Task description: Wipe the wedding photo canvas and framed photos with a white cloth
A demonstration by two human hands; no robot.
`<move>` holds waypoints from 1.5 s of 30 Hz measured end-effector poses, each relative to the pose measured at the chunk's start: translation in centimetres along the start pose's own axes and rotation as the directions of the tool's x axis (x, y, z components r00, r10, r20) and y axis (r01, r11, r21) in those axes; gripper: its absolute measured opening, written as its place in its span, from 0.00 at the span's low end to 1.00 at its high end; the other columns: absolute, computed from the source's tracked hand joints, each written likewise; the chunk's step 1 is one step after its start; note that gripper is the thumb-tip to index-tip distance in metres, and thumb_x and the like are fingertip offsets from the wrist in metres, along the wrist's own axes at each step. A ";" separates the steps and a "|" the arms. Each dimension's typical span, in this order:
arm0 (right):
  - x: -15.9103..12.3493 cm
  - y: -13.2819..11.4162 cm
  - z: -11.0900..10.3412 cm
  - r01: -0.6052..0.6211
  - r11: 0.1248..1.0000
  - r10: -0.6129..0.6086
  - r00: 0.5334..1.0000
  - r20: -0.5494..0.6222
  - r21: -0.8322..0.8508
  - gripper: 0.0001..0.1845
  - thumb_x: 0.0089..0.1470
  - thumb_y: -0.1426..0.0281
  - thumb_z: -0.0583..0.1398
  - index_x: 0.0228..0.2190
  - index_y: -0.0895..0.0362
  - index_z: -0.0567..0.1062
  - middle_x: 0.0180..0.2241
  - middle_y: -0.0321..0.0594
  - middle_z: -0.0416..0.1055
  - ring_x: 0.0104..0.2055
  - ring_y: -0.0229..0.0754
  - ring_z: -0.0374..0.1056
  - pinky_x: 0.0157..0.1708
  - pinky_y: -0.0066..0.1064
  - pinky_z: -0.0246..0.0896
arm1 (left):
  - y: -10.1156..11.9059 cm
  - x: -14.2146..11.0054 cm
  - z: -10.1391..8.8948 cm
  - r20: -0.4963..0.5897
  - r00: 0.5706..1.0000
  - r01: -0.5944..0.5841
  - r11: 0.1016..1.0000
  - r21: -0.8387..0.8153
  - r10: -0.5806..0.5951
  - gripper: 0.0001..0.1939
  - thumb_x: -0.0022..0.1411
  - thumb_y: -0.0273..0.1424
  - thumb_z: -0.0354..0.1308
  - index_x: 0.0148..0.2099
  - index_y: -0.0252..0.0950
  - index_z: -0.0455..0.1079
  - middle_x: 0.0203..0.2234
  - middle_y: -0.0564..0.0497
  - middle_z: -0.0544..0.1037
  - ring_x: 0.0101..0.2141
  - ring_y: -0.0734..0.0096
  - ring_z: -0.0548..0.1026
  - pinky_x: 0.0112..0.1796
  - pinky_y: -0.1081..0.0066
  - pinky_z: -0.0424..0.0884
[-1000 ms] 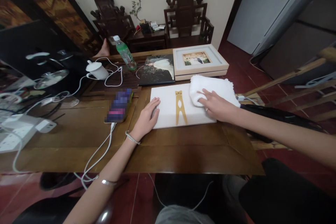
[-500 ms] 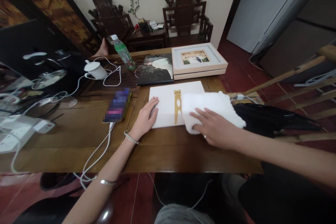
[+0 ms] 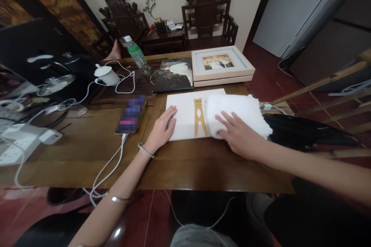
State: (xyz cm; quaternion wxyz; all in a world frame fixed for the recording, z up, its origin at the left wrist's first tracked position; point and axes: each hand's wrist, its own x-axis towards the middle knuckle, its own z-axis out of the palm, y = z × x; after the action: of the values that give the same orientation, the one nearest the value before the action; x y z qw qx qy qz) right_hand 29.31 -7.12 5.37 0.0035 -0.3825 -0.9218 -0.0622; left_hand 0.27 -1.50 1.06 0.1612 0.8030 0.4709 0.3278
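Observation:
A flat white board (image 3: 184, 112) lies on the wooden table in front of me. On its middle sits a gold-coloured, two-legged piece with an oval opening (image 3: 198, 105), whose exact kind I cannot tell. My left hand (image 3: 160, 130) rests on the board's left edge, fingers stretched out, holding nothing. A folded, fluffy white towel (image 3: 242, 105) covers the board's right part and reaches past its edge. My right hand (image 3: 241, 138) grips this towel from above, with the fingers over it and the thumb at its near side.
Behind the board are a dark photo panel (image 3: 174, 77) and stacked picture frames (image 3: 246, 70). A green bottle (image 3: 139, 58), lidded white cup (image 3: 106, 76) and charging phone (image 3: 131, 115) stand or lie leftward. A power strip (image 3: 21, 142) is far left, a black bag (image 3: 304, 129) right.
My right hand and the towel have slid to the right, uncovering the gold piece's right leg. My left hand stays on the board's left edge.

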 end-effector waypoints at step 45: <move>0.7 1.3 0.2 0.084 0.996 -0.084 0.996 -0.012 -0.015 0.21 0.45 0.77 0.61 0.44 0.63 0.74 0.59 0.59 0.58 0.62 0.62 0.51 0.58 0.54 0.49 | -0.2 0.0 0.1 0.003 1.000 -0.009 1.000 0.010 0.009 0.20 0.66 0.32 0.47 0.57 0.30 0.65 0.58 0.39 0.67 0.61 0.60 0.62 0.61 0.54 0.57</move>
State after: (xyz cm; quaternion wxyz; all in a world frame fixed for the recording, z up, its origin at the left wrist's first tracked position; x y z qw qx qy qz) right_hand 29.69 -5.70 5.34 0.0042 -0.3431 -0.9366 -0.0712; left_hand 0.20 -1.45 0.92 0.1563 0.8064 0.4687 0.3250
